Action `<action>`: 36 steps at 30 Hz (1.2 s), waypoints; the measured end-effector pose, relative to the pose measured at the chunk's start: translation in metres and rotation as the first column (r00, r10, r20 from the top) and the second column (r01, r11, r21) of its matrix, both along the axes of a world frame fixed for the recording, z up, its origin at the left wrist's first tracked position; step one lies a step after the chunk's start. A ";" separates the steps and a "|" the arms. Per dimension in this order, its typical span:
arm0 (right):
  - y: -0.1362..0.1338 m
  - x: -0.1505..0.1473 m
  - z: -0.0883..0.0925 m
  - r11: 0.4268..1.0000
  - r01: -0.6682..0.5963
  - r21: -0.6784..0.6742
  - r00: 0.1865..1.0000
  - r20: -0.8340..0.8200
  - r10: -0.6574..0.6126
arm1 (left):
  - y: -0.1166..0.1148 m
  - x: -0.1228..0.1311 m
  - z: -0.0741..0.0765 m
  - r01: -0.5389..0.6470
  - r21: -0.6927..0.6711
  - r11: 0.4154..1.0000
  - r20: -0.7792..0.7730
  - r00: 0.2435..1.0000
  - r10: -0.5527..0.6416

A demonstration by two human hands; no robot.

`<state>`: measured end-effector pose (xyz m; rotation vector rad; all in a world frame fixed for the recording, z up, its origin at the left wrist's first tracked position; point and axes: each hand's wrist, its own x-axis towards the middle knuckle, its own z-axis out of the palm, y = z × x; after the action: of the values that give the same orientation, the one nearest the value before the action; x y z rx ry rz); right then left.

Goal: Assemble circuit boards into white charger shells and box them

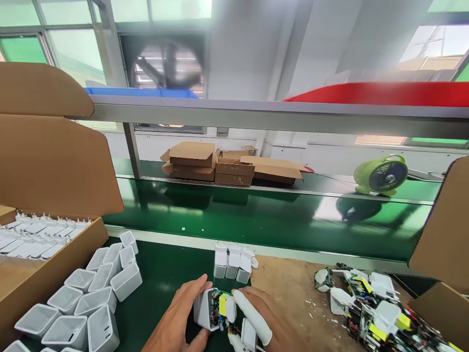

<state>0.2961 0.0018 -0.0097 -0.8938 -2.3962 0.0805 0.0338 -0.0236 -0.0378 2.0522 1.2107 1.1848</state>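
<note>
Left fingers point(191, 289) clasp a white case point(201, 312), right fingers point(252, 315) the circuit board point(215, 309) between them (apparently mid-insertion); next move wants straight alignment.

Wall fan point(169, 58) blurred. Lettering on green desk fan point(381, 176) too small to read. Left cardboard box point(54, 166) cut by left edge; red tray point(388, 93) by right. Left hand point(183, 313) and right hand point(269, 310) run off below; white sleeve point(252, 313) hides one right finger. Circuit board point(222, 305) parts too small to tell.
</note>
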 end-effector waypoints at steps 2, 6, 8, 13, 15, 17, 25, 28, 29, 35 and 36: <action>0.002 -0.003 0.001 0.994 -0.040 0.097 0.999 -0.014 0.042 | -0.001 0.001 0.000 -0.012 0.015 1.000 -0.021 1.000 0.012; 0.003 -0.008 -0.002 0.974 -0.012 0.227 0.997 -0.066 0.027 | -0.001 0.001 0.001 -0.031 0.031 0.999 -0.040 0.999 0.032; 0.002 -0.011 -0.004 0.969 0.008 0.247 0.998 -0.065 0.008 | -0.002 0.002 0.002 -0.037 0.035 0.999 -0.042 0.998 0.039; -0.002 -0.016 -0.006 0.956 0.034 0.293 0.998 -0.057 -0.018 | -0.003 0.004 0.004 -0.035 0.032 0.999 -0.042 0.998 0.037; -0.003 -0.019 -0.005 0.953 0.046 0.300 0.998 -0.062 -0.029 | -0.003 0.004 0.004 -0.029 0.037 0.999 -0.039 0.999 0.031; -0.004 -0.020 -0.003 0.954 0.059 0.293 0.998 -0.051 -0.046 | -0.004 0.004 0.004 -0.028 0.036 0.999 -0.042 0.999 0.029; -0.009 -0.018 0.017 0.966 0.015 0.258 1.000 0.004 -0.017 | -0.002 0.000 0.004 0.010 0.044 0.999 -0.082 0.997 -0.006; -0.015 -0.016 0.029 0.984 0.014 0.180 0.997 0.072 -0.027 | -0.001 -0.003 0.004 0.046 0.071 0.996 -0.088 0.995 -0.039; -0.017 -0.015 0.033 0.988 0.016 0.154 0.996 0.088 -0.030 | -0.001 -0.003 0.004 0.050 0.071 0.996 -0.088 0.995 -0.044; -0.023 -0.016 0.039 0.999 0.021 0.044 0.997 0.079 -0.024 | -0.001 -0.002 0.001 0.035 0.031 0.999 -0.053 0.998 -0.033; -0.023 -0.016 0.040 0.999 0.021 0.038 0.996 0.091 -0.024 | -0.001 -0.002 0.001 0.033 0.034 0.999 -0.050 0.998 -0.031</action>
<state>0.2803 -0.0216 0.0305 -0.9258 -2.4631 -0.0133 0.0320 -0.0251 -0.0367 2.1302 1.1832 1.1544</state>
